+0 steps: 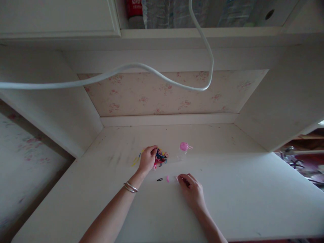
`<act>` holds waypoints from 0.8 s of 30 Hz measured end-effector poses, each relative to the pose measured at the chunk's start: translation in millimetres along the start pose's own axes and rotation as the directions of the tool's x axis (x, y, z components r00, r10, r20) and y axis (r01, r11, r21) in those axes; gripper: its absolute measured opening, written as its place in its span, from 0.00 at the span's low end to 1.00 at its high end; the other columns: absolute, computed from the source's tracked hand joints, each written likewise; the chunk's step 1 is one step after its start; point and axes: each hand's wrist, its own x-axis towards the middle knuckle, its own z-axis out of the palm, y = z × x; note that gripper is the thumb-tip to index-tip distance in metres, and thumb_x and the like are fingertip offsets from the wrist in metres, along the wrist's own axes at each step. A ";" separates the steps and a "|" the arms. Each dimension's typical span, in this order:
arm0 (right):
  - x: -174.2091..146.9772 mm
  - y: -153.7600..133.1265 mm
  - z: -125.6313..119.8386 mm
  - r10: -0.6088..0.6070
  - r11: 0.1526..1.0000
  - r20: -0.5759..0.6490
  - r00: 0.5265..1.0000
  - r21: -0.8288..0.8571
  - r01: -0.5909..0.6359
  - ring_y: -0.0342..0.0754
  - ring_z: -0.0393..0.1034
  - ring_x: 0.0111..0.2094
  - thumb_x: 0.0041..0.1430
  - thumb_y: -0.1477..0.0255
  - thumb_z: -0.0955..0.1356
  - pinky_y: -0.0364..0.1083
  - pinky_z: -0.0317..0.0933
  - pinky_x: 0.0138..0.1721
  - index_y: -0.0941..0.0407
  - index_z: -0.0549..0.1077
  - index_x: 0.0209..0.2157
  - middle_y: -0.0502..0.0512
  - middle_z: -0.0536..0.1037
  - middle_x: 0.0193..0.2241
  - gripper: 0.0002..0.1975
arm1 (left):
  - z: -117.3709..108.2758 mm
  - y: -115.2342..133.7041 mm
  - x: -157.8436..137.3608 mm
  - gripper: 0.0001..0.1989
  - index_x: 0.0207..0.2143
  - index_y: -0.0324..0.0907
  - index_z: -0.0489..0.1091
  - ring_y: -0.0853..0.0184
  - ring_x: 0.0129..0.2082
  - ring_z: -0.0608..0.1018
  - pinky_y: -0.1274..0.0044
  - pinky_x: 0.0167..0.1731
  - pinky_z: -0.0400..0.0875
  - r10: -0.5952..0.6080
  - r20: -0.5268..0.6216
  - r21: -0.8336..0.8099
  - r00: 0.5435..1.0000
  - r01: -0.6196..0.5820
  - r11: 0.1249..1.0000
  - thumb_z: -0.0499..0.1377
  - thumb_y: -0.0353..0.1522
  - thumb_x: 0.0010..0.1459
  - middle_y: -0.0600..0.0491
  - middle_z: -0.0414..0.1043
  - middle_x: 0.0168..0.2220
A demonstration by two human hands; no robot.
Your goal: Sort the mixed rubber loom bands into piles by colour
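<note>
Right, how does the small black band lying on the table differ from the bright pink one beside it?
Colour: the black band is dark, while the pink band is bright.
Pose: the black band lies roughly crosswise; the pink band points away from the person.
Shape: the black band shows as a flattened loop, the pink band as a slim strip.
Both lie on the white table, apart from either hand.

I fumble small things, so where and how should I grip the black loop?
Probably pinch the black loop across its middle, coming from above with the pinch running front to back: it lies flat, longer sideways, with the pink piece off its right end.
</note>
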 end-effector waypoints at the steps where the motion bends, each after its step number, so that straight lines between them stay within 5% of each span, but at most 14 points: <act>1: 0.1 -0.5 -0.4 0.002 1.000 0.000 1.000 0.003 -0.002 0.44 0.69 0.27 0.60 0.61 0.61 0.40 0.61 0.28 0.54 0.76 0.31 0.54 0.75 0.28 0.17 | 0.4 0.3 0.1 0.14 0.44 0.42 0.73 0.71 0.29 0.77 0.79 0.33 0.70 -0.019 0.004 -0.019 1.000 0.019 1.000 0.53 0.34 0.59 0.51 0.76 0.37; 10: 0.7 -0.3 -1.2 0.018 1.000 0.010 1.000 0.014 -0.018 0.43 0.68 0.26 0.60 0.61 0.62 0.40 0.61 0.29 0.54 0.76 0.31 0.53 0.75 0.28 0.15 | 1.7 3.7 -1.8 0.15 0.45 0.41 0.72 0.71 0.25 0.77 0.80 0.27 0.70 -0.134 0.027 -0.171 0.991 0.137 0.976 0.54 0.35 0.57 0.51 0.77 0.35; 18: 0.9 0.8 -1.0 0.001 1.000 0.009 1.000 -0.011 -0.001 0.43 0.68 0.25 0.59 0.61 0.61 0.40 0.61 0.28 0.55 0.76 0.30 0.53 0.75 0.28 0.16 | 1.3 1.7 -3.1 0.13 0.43 0.43 0.74 0.71 0.31 0.78 0.80 0.32 0.71 -0.167 0.028 -0.228 0.986 0.169 0.959 0.56 0.33 0.56 0.52 0.77 0.39; 24: 0.8 -2.5 -3.0 0.007 0.999 0.013 1.000 -0.033 -0.007 0.43 0.68 0.26 0.59 0.61 0.61 0.40 0.61 0.29 0.54 0.76 0.30 0.53 0.76 0.28 0.16 | -1.9 3.3 -3.8 0.14 0.41 0.42 0.75 0.71 0.25 0.76 0.81 0.25 0.68 -0.178 0.038 -0.273 0.983 0.181 0.945 0.58 0.37 0.54 0.53 0.77 0.31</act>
